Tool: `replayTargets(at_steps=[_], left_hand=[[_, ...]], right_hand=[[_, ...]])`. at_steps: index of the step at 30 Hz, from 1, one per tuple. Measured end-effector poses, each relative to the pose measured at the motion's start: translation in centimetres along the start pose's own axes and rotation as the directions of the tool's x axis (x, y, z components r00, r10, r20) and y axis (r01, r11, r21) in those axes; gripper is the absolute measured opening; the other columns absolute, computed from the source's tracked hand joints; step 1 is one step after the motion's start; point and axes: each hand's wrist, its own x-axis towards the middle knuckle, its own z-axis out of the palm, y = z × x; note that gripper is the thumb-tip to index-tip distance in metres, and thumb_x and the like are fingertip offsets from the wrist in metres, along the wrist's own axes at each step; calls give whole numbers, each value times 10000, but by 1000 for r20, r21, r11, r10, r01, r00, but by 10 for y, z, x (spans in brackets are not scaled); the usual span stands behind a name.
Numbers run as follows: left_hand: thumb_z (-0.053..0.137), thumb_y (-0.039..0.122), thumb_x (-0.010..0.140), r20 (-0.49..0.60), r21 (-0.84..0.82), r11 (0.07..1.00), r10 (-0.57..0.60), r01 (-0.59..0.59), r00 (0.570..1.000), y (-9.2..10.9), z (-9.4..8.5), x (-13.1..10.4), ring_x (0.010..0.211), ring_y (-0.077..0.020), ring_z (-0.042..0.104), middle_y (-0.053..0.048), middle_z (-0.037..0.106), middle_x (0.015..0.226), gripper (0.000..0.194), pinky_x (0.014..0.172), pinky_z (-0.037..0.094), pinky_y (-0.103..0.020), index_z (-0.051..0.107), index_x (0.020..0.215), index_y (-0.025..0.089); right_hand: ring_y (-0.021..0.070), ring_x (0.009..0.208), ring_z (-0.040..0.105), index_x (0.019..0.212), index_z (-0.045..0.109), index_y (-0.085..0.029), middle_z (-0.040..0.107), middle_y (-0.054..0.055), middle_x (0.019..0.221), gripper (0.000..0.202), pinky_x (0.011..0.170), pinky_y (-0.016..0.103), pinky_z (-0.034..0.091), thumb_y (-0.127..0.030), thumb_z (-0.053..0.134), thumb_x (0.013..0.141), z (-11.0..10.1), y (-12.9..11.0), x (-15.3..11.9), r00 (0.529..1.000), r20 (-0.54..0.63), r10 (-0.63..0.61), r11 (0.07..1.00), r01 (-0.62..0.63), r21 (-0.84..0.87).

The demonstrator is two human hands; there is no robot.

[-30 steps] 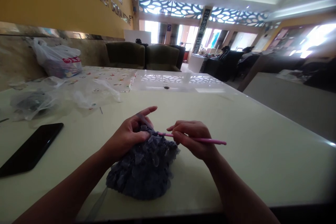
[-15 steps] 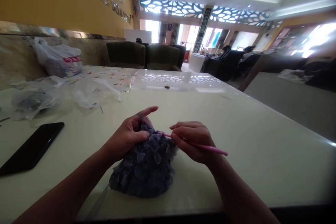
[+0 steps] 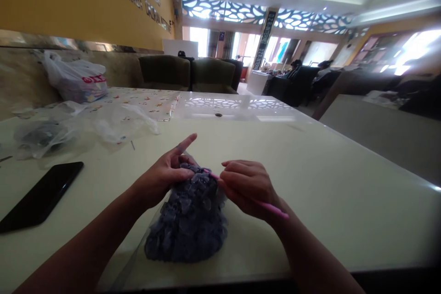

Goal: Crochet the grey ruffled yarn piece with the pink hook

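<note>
A dark blue-grey crocheted piece [image 3: 188, 225] with a ruffled, petal-like surface rests on the table in front of me. My left hand [image 3: 168, 172] pinches its top edge between thumb and fingers, with the index finger stretched up and away. A thin translucent grey ribbon yarn [image 3: 138, 248] runs from that hand down to the near table edge. My right hand [image 3: 248, 183] is closed round a pink crochet hook [image 3: 272, 209]. The hook's tip meets the top edge of the piece, close to my left thumb; its very end is hidden in the stitches.
On the left lies a black phone [image 3: 43, 195], and beyond it are a clear plastic bag [image 3: 44, 133] with something dark inside and a crumpled clear bag [image 3: 124, 121]. A white carrier bag [image 3: 77, 78] stands by the wall. Armchairs [image 3: 165, 73] are behind the pale table [image 3: 327, 183].
My left index finger has lifted and moved left. My right hand has shifted slightly left, and the hook's rear end has dropped lower. The piece's top has moved slightly left.
</note>
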Motion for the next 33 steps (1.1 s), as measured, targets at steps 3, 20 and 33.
replayTargets(at_steps=[3, 20, 33], left_hand=[[743, 142, 707, 37, -10, 999, 45, -45, 998, -1, 1, 1, 704, -101, 551, 12, 630, 847, 732, 652, 438, -209, 539, 1394, 294], [802, 220, 753, -22, -65, 998, -26, 25, 999, -15, 26, -3, 831, -131, 613, 23, 638, 885, 741, 851, 458, -279, 498, 1417, 345], [772, 125, 689, 33, -254, 951, -177, 179, 984, -11, 28, -2, 808, -144, 664, -33, 728, 924, 634, 786, 490, -243, 630, 1300, 219]], right_hand=[[120, 595, 579, 692, 587, -175, 581, -1, 627, 273, 596, 246, 494, -224, 531, 954, -5, 3, -1, 987, 42, 157, 950, -162, 267], [69, 529, 416, 769, 555, -177, 481, -50, 624, 172, 533, 212, 340, -197, 578, 939, 30, -3, -5, 979, -163, 124, 977, -92, 190], [132, 653, 513, 851, 581, -195, 560, -7, 691, 82, 888, 378, 545, -124, 600, 888, 40, -10, -10, 944, -314, -104, 960, 12, -280]])
